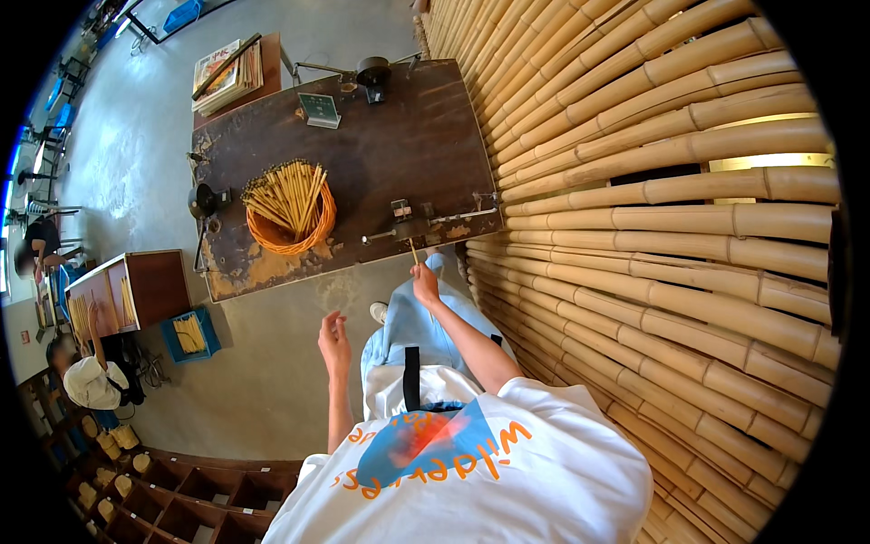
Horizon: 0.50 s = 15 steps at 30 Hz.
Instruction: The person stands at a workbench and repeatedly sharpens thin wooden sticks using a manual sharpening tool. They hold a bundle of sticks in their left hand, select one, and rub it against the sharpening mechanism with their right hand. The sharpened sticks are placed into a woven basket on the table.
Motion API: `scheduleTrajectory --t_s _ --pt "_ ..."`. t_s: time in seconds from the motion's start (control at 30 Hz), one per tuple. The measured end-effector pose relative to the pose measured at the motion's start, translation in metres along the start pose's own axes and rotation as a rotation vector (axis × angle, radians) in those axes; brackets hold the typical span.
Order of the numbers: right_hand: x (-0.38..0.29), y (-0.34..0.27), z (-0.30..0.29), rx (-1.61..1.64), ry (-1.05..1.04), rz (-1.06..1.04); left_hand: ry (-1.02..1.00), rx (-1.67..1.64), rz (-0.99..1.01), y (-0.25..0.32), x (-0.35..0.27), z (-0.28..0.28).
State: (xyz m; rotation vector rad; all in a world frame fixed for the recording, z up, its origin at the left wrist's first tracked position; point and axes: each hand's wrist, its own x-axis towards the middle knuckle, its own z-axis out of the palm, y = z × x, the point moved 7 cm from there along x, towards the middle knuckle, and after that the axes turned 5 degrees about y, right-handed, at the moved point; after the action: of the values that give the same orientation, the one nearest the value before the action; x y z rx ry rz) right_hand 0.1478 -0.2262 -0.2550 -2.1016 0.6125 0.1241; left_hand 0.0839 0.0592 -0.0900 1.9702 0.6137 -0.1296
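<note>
My right hand (425, 284) is closed around a thin bamboo stick (414, 251), whose upper end reaches the near edge of the dark wooden table (408, 146), by a small dark device (411, 228) with metal arms. My left hand (334, 336) is raised over the floor to the left, fingers apart and a little bent, holding nothing. An orange wicker basket (292, 246) on the table's left part holds a bundle of slim bamboo sticks (292, 197) with dark ends.
Black lamps (202, 200) (373, 71) and a green sign (319, 110) stand on the table. A bamboo-pole wall (680, 224) rises at right. At left a person (95, 381) sits by a cabinet (160, 289) and a blue crate (192, 334). Wooden cubbyholes (204, 496) lie behind.
</note>
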Motion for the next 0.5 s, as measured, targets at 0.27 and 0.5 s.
scheduleTrajectory --t_s 0.27,0.5 --pt "0.002 0.009 0.005 -0.055 -0.008 0.006 0.096 -0.005 -0.040 0.015 0.010 -0.008" --pt "0.000 0.003 -0.005 -0.039 -0.046 0.047 0.040 0.007 -0.043 0.024 0.019 0.018"
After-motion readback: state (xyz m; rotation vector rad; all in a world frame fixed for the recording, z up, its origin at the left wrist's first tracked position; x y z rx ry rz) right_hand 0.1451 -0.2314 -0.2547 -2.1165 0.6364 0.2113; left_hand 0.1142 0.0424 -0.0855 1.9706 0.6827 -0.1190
